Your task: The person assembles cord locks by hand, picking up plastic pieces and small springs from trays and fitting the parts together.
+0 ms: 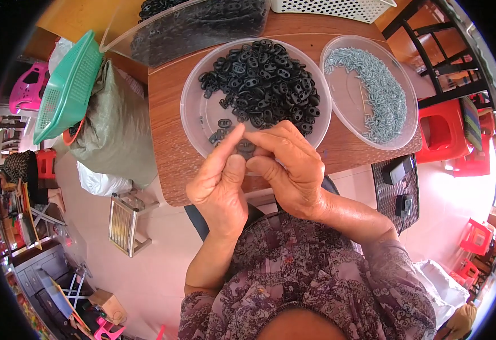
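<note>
Purple patterned shirt (316, 260) nearest, the wearer leaning toward the wooden counter (168, 141). Both hands over the near rim of a round clear tub (194, 116).

Key relation: dark two-hole oval (245, 148) in the narrow gap between left fingers (226, 147) and right fingers (282, 146). It lies about equally near both hands; its long axis is too masked to read. Main heap of black two-hole ovals (265, 79) beyond the fingertips, toward the far side and right of the tub; one loose oval (224, 123) just left of the left fingertips, long axis roughly crosswise.

Pose: left hand (222, 190) thumb-side up, fingers extended, forearm rising steeply. Right hand (296, 173) back uppermost, fingers bent, forearm slanting in from the right. Thumb tips close together, apart.

Grip: cannot tell whether either hand pinches the oval or it merely shows between them
</note>
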Tool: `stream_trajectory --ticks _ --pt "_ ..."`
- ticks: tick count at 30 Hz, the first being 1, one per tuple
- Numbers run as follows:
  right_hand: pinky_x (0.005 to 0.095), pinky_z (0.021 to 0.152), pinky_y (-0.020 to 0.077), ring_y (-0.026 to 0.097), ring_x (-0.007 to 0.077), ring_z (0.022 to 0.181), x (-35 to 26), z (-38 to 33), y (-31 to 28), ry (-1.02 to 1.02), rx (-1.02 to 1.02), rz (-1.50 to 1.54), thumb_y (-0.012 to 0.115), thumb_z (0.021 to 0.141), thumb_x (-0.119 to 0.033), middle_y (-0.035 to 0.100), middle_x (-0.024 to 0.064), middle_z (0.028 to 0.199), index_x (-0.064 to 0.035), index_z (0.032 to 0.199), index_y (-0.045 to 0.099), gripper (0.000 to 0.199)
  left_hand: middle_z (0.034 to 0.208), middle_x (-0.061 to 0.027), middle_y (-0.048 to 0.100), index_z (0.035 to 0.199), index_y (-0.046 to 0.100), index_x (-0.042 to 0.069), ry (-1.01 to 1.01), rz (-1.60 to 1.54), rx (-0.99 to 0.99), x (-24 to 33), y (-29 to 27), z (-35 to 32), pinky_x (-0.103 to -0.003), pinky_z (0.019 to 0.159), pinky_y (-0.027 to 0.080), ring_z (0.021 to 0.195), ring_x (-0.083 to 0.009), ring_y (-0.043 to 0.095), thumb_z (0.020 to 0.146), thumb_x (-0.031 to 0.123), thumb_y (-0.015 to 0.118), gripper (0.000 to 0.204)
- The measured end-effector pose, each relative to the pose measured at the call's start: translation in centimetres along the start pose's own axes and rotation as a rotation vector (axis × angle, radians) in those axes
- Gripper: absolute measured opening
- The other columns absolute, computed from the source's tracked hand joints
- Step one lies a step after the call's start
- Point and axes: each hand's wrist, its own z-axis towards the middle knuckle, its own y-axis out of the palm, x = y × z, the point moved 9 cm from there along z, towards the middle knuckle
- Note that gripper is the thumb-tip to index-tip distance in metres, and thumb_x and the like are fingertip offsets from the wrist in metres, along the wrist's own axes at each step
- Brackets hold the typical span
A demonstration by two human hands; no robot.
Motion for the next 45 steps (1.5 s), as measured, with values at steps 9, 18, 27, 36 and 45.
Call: stream_trajectory --ticks 9,18,27,36,45 --pt "0.0341 0.063 0.0428 0.051 0.0272 0.069 -0.5 -0.2 0.4 0.013 -0.014 -0.020 0.064 0.068 0.003 0.058 0.0132 0.083 0.0032 0.097 0.057 0.030 0.110 -0.0149 0.059 0.110 0.056 -0.009 0.105 0.012 0.026 1.1 0.0 -0.1 -0.026 0.084 0.044 0.095 -0.0140 0.055 0.085 0.016 0.061 0.036" --pt "0.0330 0.062 0.0436 0.052 0.0269 0.069 -1.1 -0.2 0.2 -0.091 0.066 -0.035 0.065 0.068 0.003 0.059 0.0128 0.083 0.0039 0.096 0.057 0.029 0.105 -0.0128 0.060 0.108 0.057 -0.009 0.135 0.014 0.065 0.9 -0.4 -0.4 -0.025 0.081 0.044 0.090 -0.0139 0.055 0.083 0.018 0.063 0.038" --pt "0.0329 0.060 0.0437 0.051 0.0265 0.069 -1.1 -0.6 0.4 -0.097 0.091 -0.030 0.063 0.069 0.005 0.058 0.0130 0.082 0.0043 0.094 0.057 0.026 0.100 -0.0094 0.060 0.106 0.058 -0.009 0.192 0.016 0.109 0.7 -0.6 -0.8 -0.023 0.077 0.044 0.084 -0.0114 0.054 0.084 0.019 0.062 0.036" --pt "0.0326 0.064 0.0429 0.050 0.0258 0.072 -1.1 -0.7 0.5 -0.021 0.105 -0.015 0.060 0.073 0.003 0.056 0.0128 0.085 0.0039 0.096 0.056 0.023 0.097 -0.0093 0.059 0.109 0.054 -0.008 0.155 0.012 0.117 0.4 -0.5 -0.9 -0.023 0.075 0.045 0.082 -0.0111 0.055 0.087 0.020 0.059 0.036" --pt "0.0336 0.068 0.0418 0.049 0.0255 0.074 -1.4 -0.8 0.8 0.041 0.095 0.025 0.059 0.077 -0.001 0.055 0.0134 0.090 0.0034 0.100 0.053 0.024 0.097 -0.0108 0.060 0.106 0.056 -0.008 0.191 -0.058 0.138 1.0 0.1 -1.3 -0.025 0.077 0.046 0.084 -0.0127 0.056 0.087 0.019 0.058 0.034"
